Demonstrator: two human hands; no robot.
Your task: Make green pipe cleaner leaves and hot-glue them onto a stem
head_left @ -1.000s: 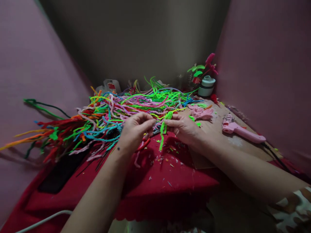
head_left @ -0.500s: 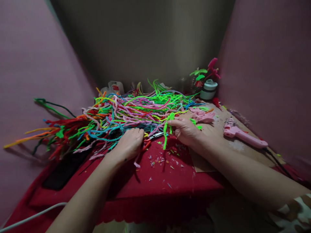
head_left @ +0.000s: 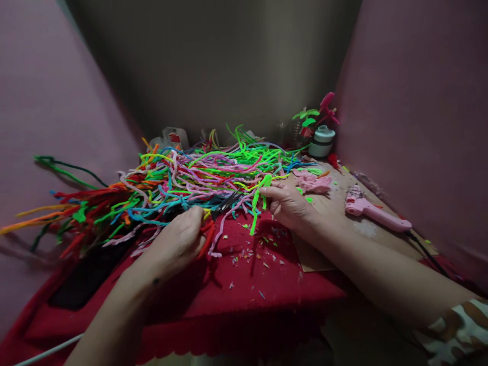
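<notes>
Fingers of the left hand (head_left: 180, 235) grip scissors (head_left: 229, 203), mid-frame; the right hand (head_left: 288, 204) pinches a green stem (head_left: 266, 181), folded, tail apparently uncut.

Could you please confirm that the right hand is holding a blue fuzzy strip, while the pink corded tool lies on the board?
Not quite: the fuzzy strip in the right hand is bright green, not blue, as the head view shows. The pink corded tool does lie on the board.
</notes>
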